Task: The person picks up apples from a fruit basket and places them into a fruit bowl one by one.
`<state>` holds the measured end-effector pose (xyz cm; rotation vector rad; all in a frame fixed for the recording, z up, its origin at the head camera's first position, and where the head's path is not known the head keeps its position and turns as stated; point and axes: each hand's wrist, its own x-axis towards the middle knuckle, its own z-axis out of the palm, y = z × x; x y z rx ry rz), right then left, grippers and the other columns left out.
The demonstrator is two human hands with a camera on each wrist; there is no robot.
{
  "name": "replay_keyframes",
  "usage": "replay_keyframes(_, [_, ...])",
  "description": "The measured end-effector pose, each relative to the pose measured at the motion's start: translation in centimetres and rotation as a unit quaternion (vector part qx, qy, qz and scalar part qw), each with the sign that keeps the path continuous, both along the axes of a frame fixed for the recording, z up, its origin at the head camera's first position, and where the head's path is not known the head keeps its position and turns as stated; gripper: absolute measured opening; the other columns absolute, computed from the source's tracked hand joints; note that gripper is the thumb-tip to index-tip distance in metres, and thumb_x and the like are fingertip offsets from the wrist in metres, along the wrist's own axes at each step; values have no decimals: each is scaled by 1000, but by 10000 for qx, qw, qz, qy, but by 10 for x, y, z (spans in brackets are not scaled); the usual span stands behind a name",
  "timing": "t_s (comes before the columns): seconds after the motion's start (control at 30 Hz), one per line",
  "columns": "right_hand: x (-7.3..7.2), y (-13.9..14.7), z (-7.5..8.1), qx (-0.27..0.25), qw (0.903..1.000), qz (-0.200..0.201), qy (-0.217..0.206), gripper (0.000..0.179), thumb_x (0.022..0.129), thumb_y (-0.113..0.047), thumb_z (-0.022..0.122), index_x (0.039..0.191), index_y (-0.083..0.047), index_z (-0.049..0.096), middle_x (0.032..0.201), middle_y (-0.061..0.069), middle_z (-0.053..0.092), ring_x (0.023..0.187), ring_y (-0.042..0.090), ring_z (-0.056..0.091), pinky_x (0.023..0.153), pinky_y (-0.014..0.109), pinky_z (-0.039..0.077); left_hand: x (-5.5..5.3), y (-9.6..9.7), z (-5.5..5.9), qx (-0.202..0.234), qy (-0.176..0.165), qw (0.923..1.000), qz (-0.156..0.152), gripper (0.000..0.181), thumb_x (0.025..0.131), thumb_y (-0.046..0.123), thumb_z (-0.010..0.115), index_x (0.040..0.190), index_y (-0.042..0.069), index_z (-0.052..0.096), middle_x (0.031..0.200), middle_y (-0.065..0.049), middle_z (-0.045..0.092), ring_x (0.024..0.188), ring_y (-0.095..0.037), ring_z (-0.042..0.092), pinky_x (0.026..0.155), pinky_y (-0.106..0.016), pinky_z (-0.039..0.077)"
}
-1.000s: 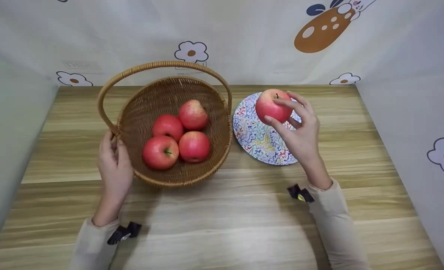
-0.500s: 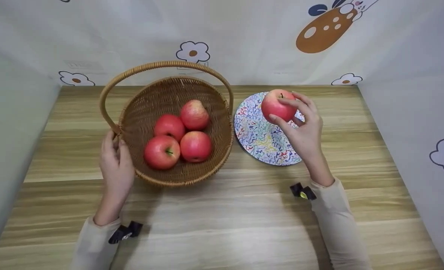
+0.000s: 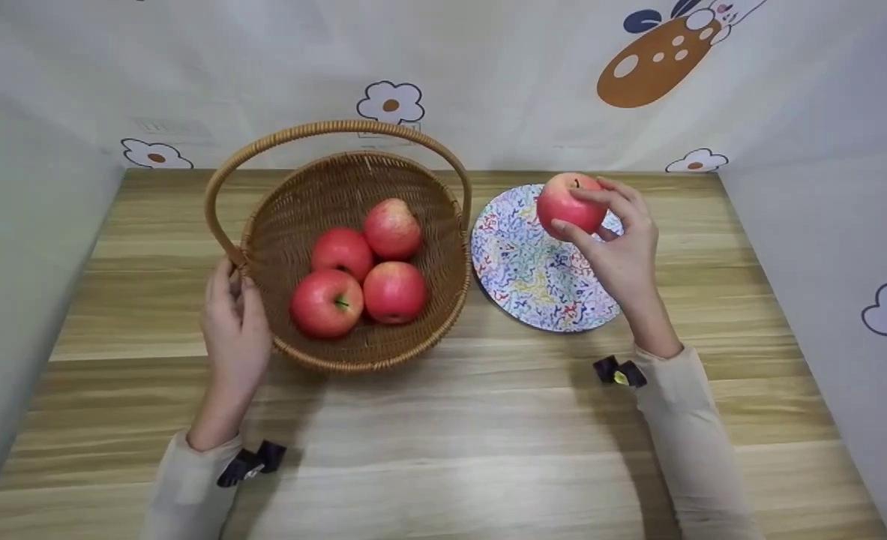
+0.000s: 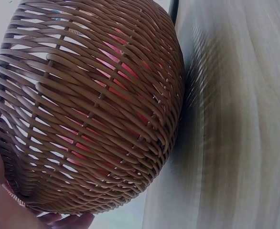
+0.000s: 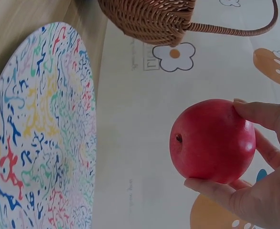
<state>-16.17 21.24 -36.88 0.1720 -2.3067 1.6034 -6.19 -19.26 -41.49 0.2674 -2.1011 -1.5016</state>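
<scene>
My right hand (image 3: 623,244) holds a red apple (image 3: 569,206) between thumb and fingers, raised over the far part of a round plate (image 3: 537,285) with a multicolored squiggle pattern. In the right wrist view a gap shows between this apple (image 5: 211,143) and the plate (image 5: 44,129). On the left, my left hand (image 3: 235,322) grips the rim of a brown wicker basket (image 3: 372,366) beside the base of its arched handle. Several red apples lie together inside it, among them one with its stem up (image 3: 326,304). The basket's woven side (image 4: 92,105) fills much of the left wrist view.
Basket and plate stand side by side on a wood-grain table (image 3: 443,450). A pale wall (image 3: 488,90) with flower prints rises behind the table, with more pale panels at left and right (image 3: 825,202).
My right hand has drifted a little to the right over the plate with the apple. My left hand stays on the basket rim, and the view has shifted slightly.
</scene>
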Motion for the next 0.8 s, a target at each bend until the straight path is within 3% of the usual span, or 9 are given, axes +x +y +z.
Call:
replay_keyframes(0.43, [-15, 13, -12, 453, 9974, -303, -474, 41, 85, -3, 87, 124, 3, 74, 148, 19, 50, 140, 31, 45, 108, 54, 54, 1, -1, 1, 14, -45, 10000, -13, 43, 104, -6, 41, 144, -13, 52, 137, -32, 58, 125, -44, 60, 97, -13, 51])
replay_keyframes(0.57, [-22, 13, -20, 531, 9969, -412, -406, 40, 84, -2, 88, 122, 3, 75, 146, 21, 51, 138, 33, 45, 107, 56, 54, 0, -1, 2, 27, -106, 9999, -29, 43, 104, -5, 41, 145, -13, 51, 138, -32, 58, 127, -44, 59, 99, -14, 51])
replay_keyframes(0.8, [-31, 14, -35, 748, 9955, -501, -283, 40, 81, 0, 89, 118, 5, 75, 142, 26, 53, 137, 37, 44, 111, 61, 50, 1, 0, 1, -104, -113, 9999, 7, 43, 104, -5, 40, 145, -15, 49, 134, -33, 58, 121, -38, 61, 89, -9, 48])
